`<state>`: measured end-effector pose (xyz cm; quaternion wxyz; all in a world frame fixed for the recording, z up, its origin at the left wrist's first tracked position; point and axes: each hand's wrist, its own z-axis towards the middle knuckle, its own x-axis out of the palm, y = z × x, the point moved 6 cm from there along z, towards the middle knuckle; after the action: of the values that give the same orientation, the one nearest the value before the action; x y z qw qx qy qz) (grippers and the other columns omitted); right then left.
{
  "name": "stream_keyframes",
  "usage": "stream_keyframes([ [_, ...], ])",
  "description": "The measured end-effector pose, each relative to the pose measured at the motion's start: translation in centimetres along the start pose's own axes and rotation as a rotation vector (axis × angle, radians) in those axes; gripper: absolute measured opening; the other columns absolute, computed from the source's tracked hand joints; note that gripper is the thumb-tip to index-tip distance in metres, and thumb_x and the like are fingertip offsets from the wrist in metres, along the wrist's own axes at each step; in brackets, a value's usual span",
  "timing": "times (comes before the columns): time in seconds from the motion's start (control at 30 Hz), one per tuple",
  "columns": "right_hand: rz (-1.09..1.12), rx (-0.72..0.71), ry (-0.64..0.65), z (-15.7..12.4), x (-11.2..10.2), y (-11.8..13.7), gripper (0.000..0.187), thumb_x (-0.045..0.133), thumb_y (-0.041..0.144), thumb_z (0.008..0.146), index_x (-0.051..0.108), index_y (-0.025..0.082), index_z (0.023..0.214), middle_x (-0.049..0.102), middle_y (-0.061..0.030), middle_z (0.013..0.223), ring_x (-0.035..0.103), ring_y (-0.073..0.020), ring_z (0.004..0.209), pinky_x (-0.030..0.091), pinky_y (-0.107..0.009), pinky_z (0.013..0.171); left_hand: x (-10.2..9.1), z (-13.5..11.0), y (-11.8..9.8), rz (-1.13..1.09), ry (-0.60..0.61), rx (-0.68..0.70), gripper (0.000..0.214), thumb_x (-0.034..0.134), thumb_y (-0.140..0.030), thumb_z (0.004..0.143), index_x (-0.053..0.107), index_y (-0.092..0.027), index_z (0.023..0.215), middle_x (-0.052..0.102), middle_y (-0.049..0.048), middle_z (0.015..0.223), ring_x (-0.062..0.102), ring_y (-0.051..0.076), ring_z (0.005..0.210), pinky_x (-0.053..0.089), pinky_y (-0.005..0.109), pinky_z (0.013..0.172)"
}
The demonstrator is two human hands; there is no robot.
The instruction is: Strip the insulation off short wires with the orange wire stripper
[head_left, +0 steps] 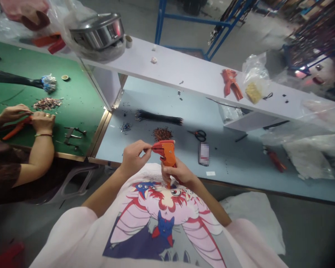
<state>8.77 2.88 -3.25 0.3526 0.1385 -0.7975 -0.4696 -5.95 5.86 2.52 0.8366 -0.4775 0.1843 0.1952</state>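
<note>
Closest of all is a pale shirt [162, 219] with a bright cartoon print; just beyond it, by the front edge of the blue table [234, 160], is the wire stripper [169, 154], orange in the body and red at the nose, held up in the right hand [181, 172]; that hand is wrapped round the handle, though from where I stand I cannot tell how hard it squeezes. The left hand [135, 158] comes in from the other side, thumb and forefinger pinched together right at the stripper's red tip; if a wire is between them, it is too fine for me to make out.

I'd judge this to be the stripping step, with a wire end offered to the tool's mouth; the next move would call for a steady pinch on the left and a firm squeeze on the right, fingertips kept clear of the bite.

Just past the stripper lies a pile of copper-coloured bits [162, 134]; behind that, a bundle of black wires [159, 117]; scissors [200, 135] lie to the right, blue scraps [125, 127] to the left; farther out, a second orange tool [231, 85] rests on the white shelf [195, 65]; at the green table [80, 83], a co-worker's hands [43, 122] are on another such tool [15, 128].
</note>
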Motion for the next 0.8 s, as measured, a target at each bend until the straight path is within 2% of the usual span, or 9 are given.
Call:
stream_keyframes([
  [0.2,0.191,0.044,-0.071,0.1,0.0,-0.6,0.034,0.067,0.035,0.075,0.04,0.018,0.063,0.032,0.0111,0.043,0.026,-0.0025,0.033,0.026,-0.016,0.033,0.1,-0.1,0.4,0.024,0.004,-0.011,0.009,0.055,-0.014,0.079,0.063,-0.018,0.077,0.06,0.0,0.065,0.048,0.009,0.056,0.037,0.021,0.056],
  [0.27,0.212,0.04,-0.025,0.1,0.3,-0.4,0.032,0.068,0.038,0.074,0.045,0.017,0.069,0.039,0.0087,0.048,0.035,-0.0046,0.037,0.035,-0.018,0.037,0.3,-0.2,0.7,0.023,0.012,-0.032,0.009,0.055,-0.015,0.079,0.063,-0.018,0.077,0.06,-0.0002,0.065,0.047,0.009,0.056,0.037,0.021,0.056],
  [0.37,0.196,0.016,0.038,0.0,0.1,0.2,0.04,0.069,0.045,0.07,0.052,0.014,0.087,0.053,0.0007,0.067,0.055,-0.0129,0.059,0.049,-0.029,0.057,0.5,-0.4,1.4,0.003,-0.009,-0.093,0.007,0.056,-0.017,0.079,0.062,-0.018,0.076,0.059,-0.0002,0.065,0.046,0.009,0.056,0.037,0.022,0.055],
  [0.43,0.156,-0.006,0.05,0.1,-0.7,0.3,0.047,0.07,0.048,0.067,0.052,0.014,0.095,0.055,-0.0023,0.076,0.058,-0.0167,0.07,0.05,-0.034,0.067,0.4,-0.5,2.0,-0.017,-0.063,-0.154,0.006,0.056,-0.018,0.079,0.062,-0.018,0.076,0.058,0.0,0.067,0.046,0.009,0.057,0.037,0.022,0.055],
  [0.5,0.081,-0.022,-0.006,0.6,-2.4,0.0,0.048,0.065,0.051,0.07,0.05,0.015,0.097,0.054,-0.0028,0.078,0.058,-0.0182,0.072,0.05,-0.036,0.068,0.3,-0.7,2.5,-0.039,-0.115,-0.21,0.006,0.056,-0.018,0.078,0.062,-0.018,0.076,0.057,-0.0002,0.067,0.046,0.009,0.056,0.037,0.022,0.055],
  [0.6,-0.284,0.016,-0.286,1.5,-6.8,-1.5,0.041,0.051,0.053,0.078,0.047,0.017,0.098,0.054,-0.0037,0.081,0.057,-0.019,0.072,0.048,-0.035,0.065,0.0,-0.9,2.7,-0.068,-0.16,-0.238,0.005,0.056,-0.018,0.077,0.061,-0.018,0.077,0.055,-0.0009,0.066,0.044,0.008,0.055,0.038,0.021,0.054],
  [0.7,-1.03,0.188,-0.585,1.8,-11.0,-3.6,0.034,0.051,0.04,0.08,0.047,0.015,0.103,0.057,-0.0079,0.088,0.055,-0.021,0.08,0.042,-0.033,0.071,-0.2,-0.9,2.4,-0.087,-0.163,-0.201,0.004,0.057,-0.017,0.076,0.061,-0.017,0.078,0.056,-0.001,0.066,0.045,0.008,0.056,0.04,0.021,0.055],
  [0.73,-1.221,0.24,-0.617,1.8,-11.7,-4.5,0.033,0.052,0.034,0.079,0.048,0.014,0.104,0.058,-0.0103,0.093,0.054,-0.0224,0.085,0.04,-0.033,0.075,-0.2,-0.9,2.2,-0.083,-0.157,-0.181,0.004,0.057,-0.016,0.076,0.061,-0.018,0.077,0.056,-0.0009,0.067,0.046,0.008,0.057,0.04,0.022,0.056],
  [0.8,-1.404,0.306,-0.601,1.8,-12.5,-6.5,0.032,0.055,0.023,0.075,0.051,0.012,0.104,0.058,-0.0146,0.101,0.052,-0.0251,0.093,0.036,-0.034,0.081,-0.3,-0.9,1.8,-0.058,-0.151,-0.133,0.005,0.057,-0.015,0.076,0.061,-0.018,0.076,0.058,-0.0005,0.067,0.048,0.009,0.059,0.042,0.023,0.059],
])
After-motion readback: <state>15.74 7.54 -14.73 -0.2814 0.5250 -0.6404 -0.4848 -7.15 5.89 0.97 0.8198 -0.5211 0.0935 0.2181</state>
